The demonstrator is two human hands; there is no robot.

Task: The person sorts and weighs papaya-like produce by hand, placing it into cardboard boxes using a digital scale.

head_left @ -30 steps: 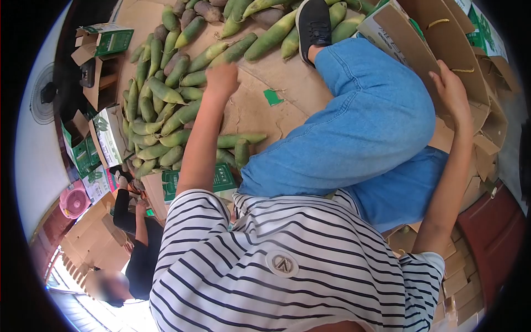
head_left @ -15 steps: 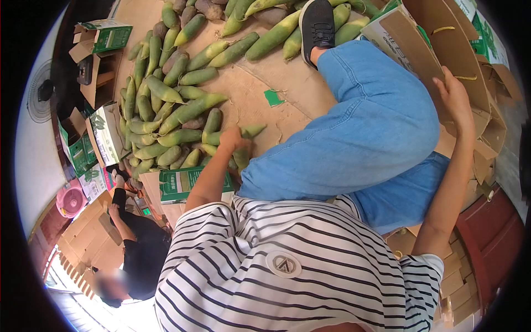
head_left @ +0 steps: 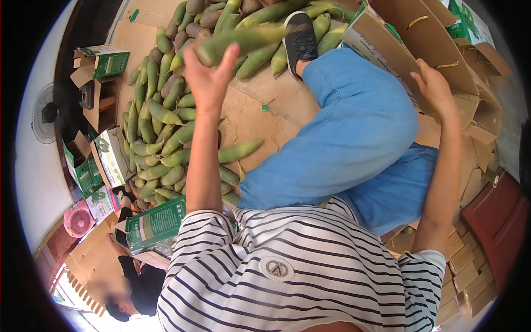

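Note:
In the head view my left hand (head_left: 209, 77) is wrapped round a large green radish (head_left: 239, 45), blurred by motion, and holds it up over the pile. My right hand (head_left: 434, 88) has its fingers stretched out, right at the edge of an opened cardboard box (head_left: 381, 55) with yellow cord handles. Below my left forearm spreads a heap of green radishes (head_left: 160, 113), with some darker purplish-brown roots (head_left: 210, 19) among them at the far end. One loose radish (head_left: 240, 150) lies by my bent knee.
My black shoe (head_left: 301, 41) stands among the radishes at the far side. Green printed cartons (head_left: 157, 224) are at the left, with a fan (head_left: 44, 113) and a pink fan-like object (head_left: 78, 220) beyond. A person in black (head_left: 146, 290) is at lower left. Flattened cardboard (head_left: 260, 124) covers the floor.
My left hand has raised a radish from beside my knee and carried it forward over the pile. My right hand stays by the box. The whole view has shifted slightly.

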